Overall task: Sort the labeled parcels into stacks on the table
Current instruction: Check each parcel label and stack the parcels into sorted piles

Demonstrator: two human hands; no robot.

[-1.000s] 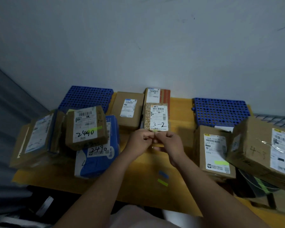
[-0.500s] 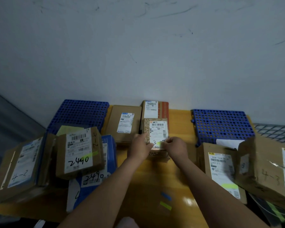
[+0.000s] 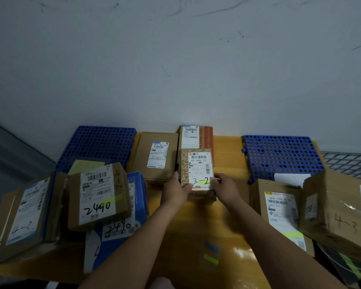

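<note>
Parcel marked 3-2 [image 3: 197, 174] sits toward 12 o'clock on the table [image 3: 196, 230], just before another box [image 3: 196, 136]. The left hand [image 3: 175, 191] and right hand [image 3: 225, 189] curl their fingers [image 3: 215, 180] round its near corners. Square its edges first, then let go with both hands together.

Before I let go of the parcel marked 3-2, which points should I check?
1. Left hand and right hand grip the 3-2 parcel at its near corners: ok.
2. Label faces up, 3-2 readable: ok.
3. Parcel rests fully on the table: cannot tell.
4. Apart from the orange-striped parcel behind: cannot tell.
5. Bare table on its right side: ok.
</note>
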